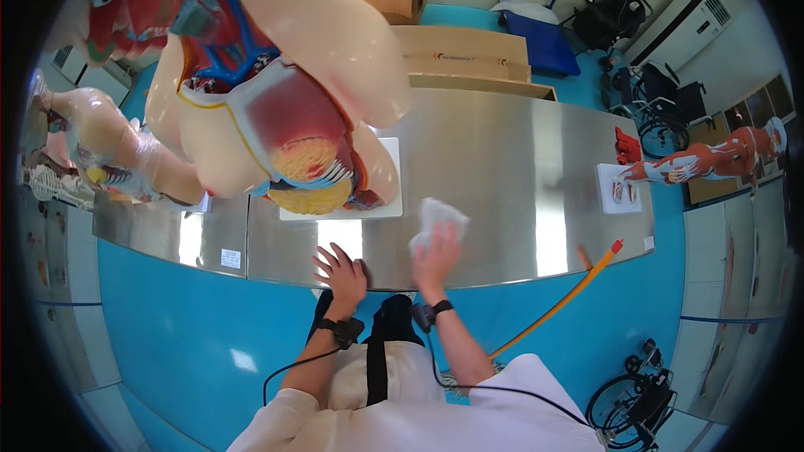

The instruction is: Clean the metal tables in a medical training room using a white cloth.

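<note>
My right hand [438, 257], slightly blurred, grips a folded white cloth [440, 216] over the front part of the stainless-steel table [471, 138]. My left hand [344, 276] has its fingers spread at the table's front edge, holding nothing. Beyond it a large anatomical torso model [226, 138] with exposed organs rises from a white base plate [391, 166]. The cloth is to the right of that plate and apart from it. Each of my wrists wears a black strapped device with a cable.
An orange rod [553, 307] with a red tip leans at the front edge. At the table's right end stand a muscle figure [697, 163] and a red cloth [628, 145]. A second, plastic-wrapped model [113, 138] is at left. Cardboard boxes [465, 50] and wheelchairs [666, 100] lie beyond.
</note>
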Tool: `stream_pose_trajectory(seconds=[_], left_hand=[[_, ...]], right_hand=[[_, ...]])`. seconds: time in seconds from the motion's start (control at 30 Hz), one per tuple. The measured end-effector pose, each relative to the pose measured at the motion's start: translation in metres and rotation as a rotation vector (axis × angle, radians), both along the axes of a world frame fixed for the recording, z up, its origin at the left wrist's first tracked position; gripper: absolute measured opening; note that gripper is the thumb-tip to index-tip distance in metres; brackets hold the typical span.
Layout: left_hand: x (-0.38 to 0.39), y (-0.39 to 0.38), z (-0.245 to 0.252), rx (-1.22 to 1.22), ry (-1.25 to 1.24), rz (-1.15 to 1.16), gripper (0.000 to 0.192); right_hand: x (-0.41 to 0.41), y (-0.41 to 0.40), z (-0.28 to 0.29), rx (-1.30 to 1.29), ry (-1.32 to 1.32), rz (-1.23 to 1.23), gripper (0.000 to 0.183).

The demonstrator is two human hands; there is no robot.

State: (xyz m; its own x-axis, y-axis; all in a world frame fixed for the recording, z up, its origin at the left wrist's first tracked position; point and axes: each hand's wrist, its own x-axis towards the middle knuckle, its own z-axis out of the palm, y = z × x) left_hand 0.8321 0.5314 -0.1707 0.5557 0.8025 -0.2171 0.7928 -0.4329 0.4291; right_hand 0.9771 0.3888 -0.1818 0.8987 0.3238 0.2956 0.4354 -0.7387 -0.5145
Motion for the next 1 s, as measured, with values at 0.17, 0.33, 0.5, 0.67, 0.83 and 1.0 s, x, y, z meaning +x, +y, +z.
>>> stream_pose_trajectory(seconds=[0.17, 0.33, 0.5, 0.67, 0.83, 1.0], left_hand=[[0.01, -0.023, 0.004, 0.0, 0.152, -0.009, 0.093], [0.016, -0.019, 0.006, -0.077, 0.204, -0.03, 0.098], [0.006, -0.013, -0.002, -0.111, 0.226, -0.032, 0.102], [0.009, -0.014, -0.005, -0.105, 0.302, -0.084, 0.106], [0.014, -0.013, 0.005, -0.102, 0.284, -0.078, 0.105], [0.015, -0.016, 0.006, -0.053, 0.357, -0.041, 0.1]], right_hand=[[-0.034, 0.002, 0.023, 0.003, 0.146, 0.454, 0.082], [0.019, -0.084, 0.032, -0.104, 0.164, 0.773, 0.08], [0.046, -0.139, -0.03, 0.053, -0.084, -0.351, 0.075], [0.047, -0.095, -0.013, -0.073, -0.006, -0.701, 0.073], [-0.016, -0.022, 0.0, -0.015, 0.042, -0.187, 0.078], [-0.051, 0.018, 0.023, -0.045, 0.156, 0.453, 0.078]])
